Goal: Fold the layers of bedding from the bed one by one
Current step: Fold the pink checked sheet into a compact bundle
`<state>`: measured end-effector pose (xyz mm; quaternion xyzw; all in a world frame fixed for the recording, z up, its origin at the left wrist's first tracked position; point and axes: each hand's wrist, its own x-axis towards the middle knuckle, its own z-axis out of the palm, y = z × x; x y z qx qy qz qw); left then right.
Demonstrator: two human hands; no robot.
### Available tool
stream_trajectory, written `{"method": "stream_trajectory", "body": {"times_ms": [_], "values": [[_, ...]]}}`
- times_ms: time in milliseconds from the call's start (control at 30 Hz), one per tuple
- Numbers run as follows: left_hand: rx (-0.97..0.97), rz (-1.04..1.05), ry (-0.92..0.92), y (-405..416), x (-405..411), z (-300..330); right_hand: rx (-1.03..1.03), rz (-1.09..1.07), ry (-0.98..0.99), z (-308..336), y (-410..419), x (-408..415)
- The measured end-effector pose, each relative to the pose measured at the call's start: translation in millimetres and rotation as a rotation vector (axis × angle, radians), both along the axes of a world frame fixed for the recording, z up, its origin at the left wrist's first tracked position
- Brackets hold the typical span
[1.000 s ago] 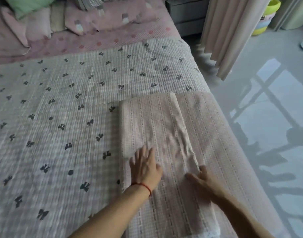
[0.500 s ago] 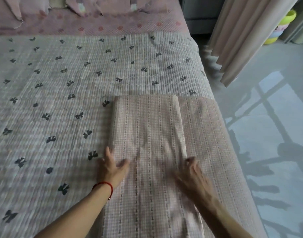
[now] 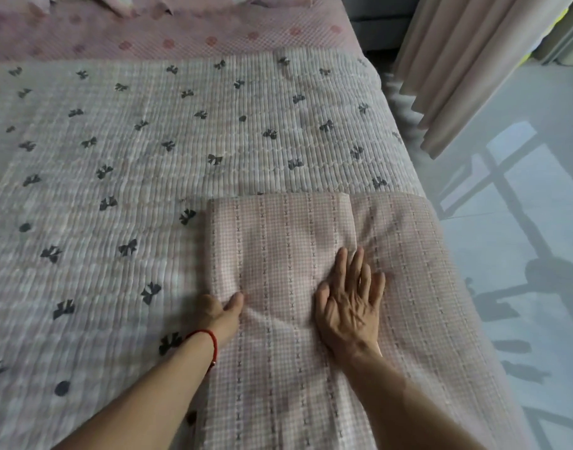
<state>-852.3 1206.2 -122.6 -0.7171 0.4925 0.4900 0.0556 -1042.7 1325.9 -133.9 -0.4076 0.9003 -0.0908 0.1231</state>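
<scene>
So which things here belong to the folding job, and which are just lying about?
In the job:
- pink checked sheet, part folded
- left hand, gripping its left edge
- right hand, flat on it
- bow-print quilt, spread beneath
- pink dotted bedding, further back

Lying about:
- curtain
- floor

My left hand (image 3: 220, 309) pinched a fold, thumb on top, its other fingers tucked out of sight. My right hand (image 3: 349, 302) lay flat, fingers (image 3: 355, 264) spread and straight, both forearms reaching forward.

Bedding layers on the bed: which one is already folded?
The pink checked blanket, under both hands; the bow-print quilt and pink dotted sheet lie spread flat.
</scene>
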Motion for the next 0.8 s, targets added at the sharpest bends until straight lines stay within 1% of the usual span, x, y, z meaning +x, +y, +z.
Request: {"method": "stream_trajectory", "body": {"times_ms": [100,167,233,267,300,333,367,400,433,467,500,533,567,600,667,733,800], "values": [[-0.019,-0.042,-0.061,-4.9,1.4,-7.2,0.027,0.004,0.018,-11.4,-2.3,-1.4],[-0.031,-0.062,-0.064,-5.6,-0.5,-3.5,0.039,0.016,0.027,-13.5,-3.7,-3.6],[-0.062,-0.073,-0.025,-0.9,-1.2,8.4,0.037,0.009,0.032,-7.9,-4.5,-2.0],[-0.112,-0.113,0.011,0.8,1.5,14.5,0.051,0.007,0.025,-3.6,-4.2,-0.7],[-0.191,-0.211,0.042,2.4,5.8,25.1,0.067,0.003,0.004,1.1,-3.2,0.6],[-0.296,-0.351,0.088,1.9,13.7,36.9,0.069,-0.012,-0.031,8.9,0.3,6.0],[-0.396,-0.507,0.087,-0.7,26.2,47.5,0.057,-0.019,-0.065,19.5,8.7,19.4],[-0.517,-0.668,0.049,-12.5,36.0,53.1,0.016,0.013,-0.072,30.4,17.8,37.8],[-0.635,-0.874,-0.04,-23.6,48.5,57.3,-0.012,0.09,-0.074,42.1,32.9,69.0],[-0.713,-1.075,-0.159,-38.7,55.2,60.3,-0.028,0.183,-0.093,53.8,46.9,104.8],[-0.738,-1.239,-0.289,-50.8,59.4,63.2,-0.013,0.273,-0.135,63.6,63.0,144.8],[-0.735,-1.376,-0.392,-61.2,57.5,66.6,0.02,0.319,-0.176,69.7,76.8,179.5],[-0.723,-1.49,-0.451,-67.3,54.9,66.7,0.064,0.316,-0.22,71.8,88.9,211.3],[-0.729,-1.578,-0.477,-71.6,47.9,68.2,0.134,0.277,-0.253,73.2,95.0,233.2],[-0.819,-1.718,-0.515,-71.5,30.3,65.6,0.21,0.227,-0.232,69.8,103.1,256.6],[-0.914,-1.789,-0.544,-68.4,17.2,59.2,0.237,0.216,-0.201,61.0,107.3,258.5],[-0.961,-1.803,-0.511,-67.0,11.9,60.3,0.289,0.249,-0.231,64.1,110.2,254.9]]}}
